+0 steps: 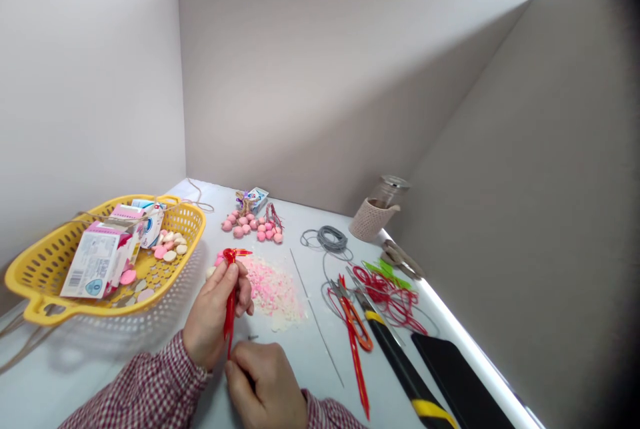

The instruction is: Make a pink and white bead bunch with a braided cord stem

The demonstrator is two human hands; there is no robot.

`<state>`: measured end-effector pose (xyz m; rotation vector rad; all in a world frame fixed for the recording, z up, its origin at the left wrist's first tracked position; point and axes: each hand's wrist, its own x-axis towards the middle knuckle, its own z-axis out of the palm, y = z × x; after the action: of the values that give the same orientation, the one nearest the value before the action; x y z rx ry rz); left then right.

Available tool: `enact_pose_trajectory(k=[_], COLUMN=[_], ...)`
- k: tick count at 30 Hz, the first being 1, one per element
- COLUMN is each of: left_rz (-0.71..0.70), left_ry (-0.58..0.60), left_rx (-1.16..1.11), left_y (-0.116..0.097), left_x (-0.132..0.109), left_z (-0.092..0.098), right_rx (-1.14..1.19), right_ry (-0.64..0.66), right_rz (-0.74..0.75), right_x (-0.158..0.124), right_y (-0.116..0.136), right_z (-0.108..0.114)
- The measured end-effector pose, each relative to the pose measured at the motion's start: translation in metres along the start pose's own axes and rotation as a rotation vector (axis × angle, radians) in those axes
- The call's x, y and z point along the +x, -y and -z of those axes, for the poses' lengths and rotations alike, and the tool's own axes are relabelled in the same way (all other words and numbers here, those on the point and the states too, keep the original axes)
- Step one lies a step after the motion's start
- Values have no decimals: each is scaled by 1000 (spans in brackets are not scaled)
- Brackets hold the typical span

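Observation:
My left hand [217, 305] is closed around a red ribbon [230, 309]. Its top is bunched in a knot or loop above my thumb, with a short end sticking out to the right. The lower part narrows and runs down to my right hand [267, 379], which pinches the bottom end between thumb and curled fingers. Just beyond my hands lies a heap of pink and white shavings [273, 289]. A small grey piece [253, 337] lies on the table between the heap and my right hand.
At left stands a yellow basket [37, 275] with boxes and discs. Pink balls [240, 223] sit at the back. Rightward lie a thin rod [317, 322], grey cord [333, 239], orange scissors [357, 325], a black-yellow handled tool [400, 362], red cord [387, 295] and a wrapped jar [373, 219].

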<state>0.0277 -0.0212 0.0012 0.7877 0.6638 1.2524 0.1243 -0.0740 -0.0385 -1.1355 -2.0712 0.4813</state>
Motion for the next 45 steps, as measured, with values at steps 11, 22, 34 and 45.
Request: enact_pose_trajectory(k=[11, 22, 34, 45], left_rz=[-148, -159, -175, -39], left_ry=[25, 111, 287, 305], left_rx=[216, 326, 594, 530], left_y=[0, 0, 10, 8], left_x=[-5, -7, -13, -11], left_z=[-1, 1, 0, -7], right_rx=[-44, 121, 289, 276], right_ry=[16, -326, -581, -566], right_rz=[34, -226, -51, -73], right_x=[1, -1, 7, 9], right_y=[0, -8, -16, -13], right_z=[0, 17, 48, 48])
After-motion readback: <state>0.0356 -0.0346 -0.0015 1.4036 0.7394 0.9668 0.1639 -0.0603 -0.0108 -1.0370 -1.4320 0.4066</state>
